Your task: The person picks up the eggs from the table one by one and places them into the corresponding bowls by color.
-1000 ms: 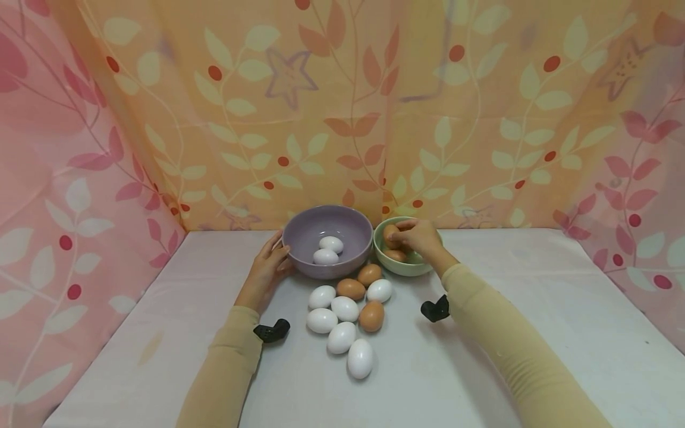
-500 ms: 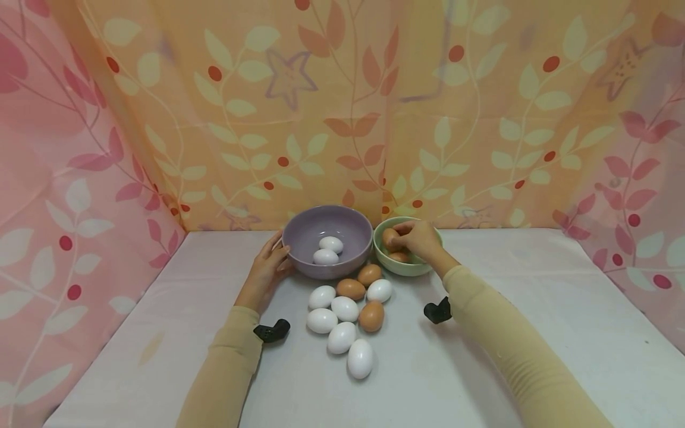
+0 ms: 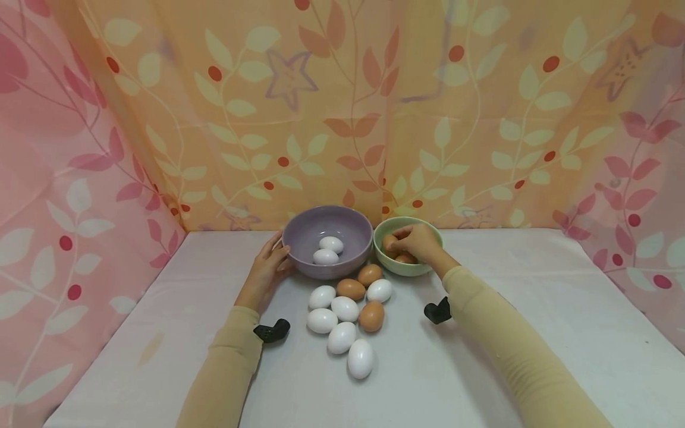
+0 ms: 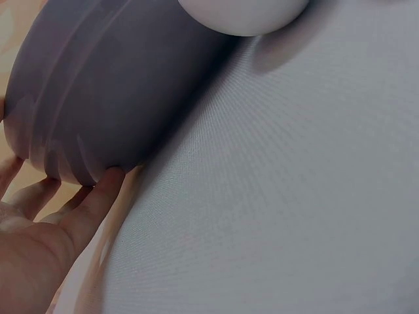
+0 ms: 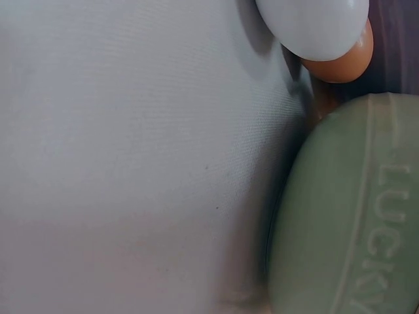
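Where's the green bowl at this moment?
In the head view, the green bowl stands on the table, a little right of centre, beside the purple bowl; the right hand holds a brown egg in it.

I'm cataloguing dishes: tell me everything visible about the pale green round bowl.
The round, pale green, ceramic-looking bowl stands upright on the white cloth, close beside the larger purple round bowl; contact is unclear. Raised letters including LUCK mark its outer wall. Inside, one smooth brown egg lies low and the person's right grip pinches another brown egg.
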{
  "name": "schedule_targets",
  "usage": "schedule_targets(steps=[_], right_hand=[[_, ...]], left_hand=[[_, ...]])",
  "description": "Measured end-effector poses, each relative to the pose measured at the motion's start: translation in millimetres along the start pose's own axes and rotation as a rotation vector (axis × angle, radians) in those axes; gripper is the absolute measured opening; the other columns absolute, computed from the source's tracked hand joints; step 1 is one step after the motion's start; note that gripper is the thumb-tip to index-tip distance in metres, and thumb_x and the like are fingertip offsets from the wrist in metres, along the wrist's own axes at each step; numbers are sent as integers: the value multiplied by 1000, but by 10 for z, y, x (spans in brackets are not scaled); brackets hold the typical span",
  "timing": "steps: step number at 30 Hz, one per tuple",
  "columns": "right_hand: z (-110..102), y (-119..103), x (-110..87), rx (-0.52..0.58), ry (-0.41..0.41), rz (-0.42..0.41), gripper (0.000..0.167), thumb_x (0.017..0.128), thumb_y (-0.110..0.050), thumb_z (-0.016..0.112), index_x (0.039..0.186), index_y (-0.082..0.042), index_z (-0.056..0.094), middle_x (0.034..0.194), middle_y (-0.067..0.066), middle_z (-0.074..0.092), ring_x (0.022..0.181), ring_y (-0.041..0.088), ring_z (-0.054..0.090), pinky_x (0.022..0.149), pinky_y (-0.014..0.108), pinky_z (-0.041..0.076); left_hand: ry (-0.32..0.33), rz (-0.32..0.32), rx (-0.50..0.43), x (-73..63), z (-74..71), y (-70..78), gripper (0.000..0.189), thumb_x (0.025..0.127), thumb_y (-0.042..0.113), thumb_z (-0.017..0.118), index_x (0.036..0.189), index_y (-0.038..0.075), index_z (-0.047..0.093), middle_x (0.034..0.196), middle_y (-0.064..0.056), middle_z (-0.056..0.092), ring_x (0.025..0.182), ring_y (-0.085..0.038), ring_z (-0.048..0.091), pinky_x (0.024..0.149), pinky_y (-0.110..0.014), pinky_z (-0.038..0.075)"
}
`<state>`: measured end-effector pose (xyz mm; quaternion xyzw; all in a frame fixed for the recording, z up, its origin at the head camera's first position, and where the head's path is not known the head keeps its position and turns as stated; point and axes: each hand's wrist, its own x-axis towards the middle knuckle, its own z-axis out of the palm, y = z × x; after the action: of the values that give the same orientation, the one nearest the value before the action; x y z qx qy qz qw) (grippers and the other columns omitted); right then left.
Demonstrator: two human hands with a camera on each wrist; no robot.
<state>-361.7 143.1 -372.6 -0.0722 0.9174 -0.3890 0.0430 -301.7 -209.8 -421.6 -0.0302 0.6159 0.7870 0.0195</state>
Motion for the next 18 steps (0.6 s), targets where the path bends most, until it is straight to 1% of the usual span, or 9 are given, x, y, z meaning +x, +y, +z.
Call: schedule_targets(steps=[6,10,14,16,18], right_hand=[[4,2,8,-4,-7,28,49,82,-32,82,122,-7,71,124,11,71,108,22,62,83,23,51],[14,6,7,12,-9,27,49,82,-31,82,122,-6,70,124,12,71,107,21,63,79,19,50],[29,2,16,22,-11,17,44,82,-26,81,119,-3,72,119,14,72,109,22,63,79,18,48],[36,2,20,18,-15,8,43,83,-25,81,118,-2,72,118,15,73,110,23,63,81,19,49],[40,0,15,12,-13,8,43,83,-25,81,118,-2,72,118,15,73,110,25,64,84,23,51]], left_hand=[[4,1,-7,5,-8,-6,63,103,18,52,159,26,24,167,0,22,140,-29,42,114,-47,37],[-4,6,-10,0,-5,-8,64,103,17,52,159,25,23,167,-1,21,141,-30,41,115,-49,36],[-8,9,-15,-2,-3,-6,64,103,16,52,159,25,23,167,-1,21,141,-30,40,114,-49,37],[-7,10,-17,-2,-3,-6,64,103,16,52,159,25,23,167,0,21,142,-29,40,113,-48,38],[-6,8,-17,-5,-4,-7,64,104,16,51,160,25,22,167,0,20,142,-29,40,112,-46,39]])
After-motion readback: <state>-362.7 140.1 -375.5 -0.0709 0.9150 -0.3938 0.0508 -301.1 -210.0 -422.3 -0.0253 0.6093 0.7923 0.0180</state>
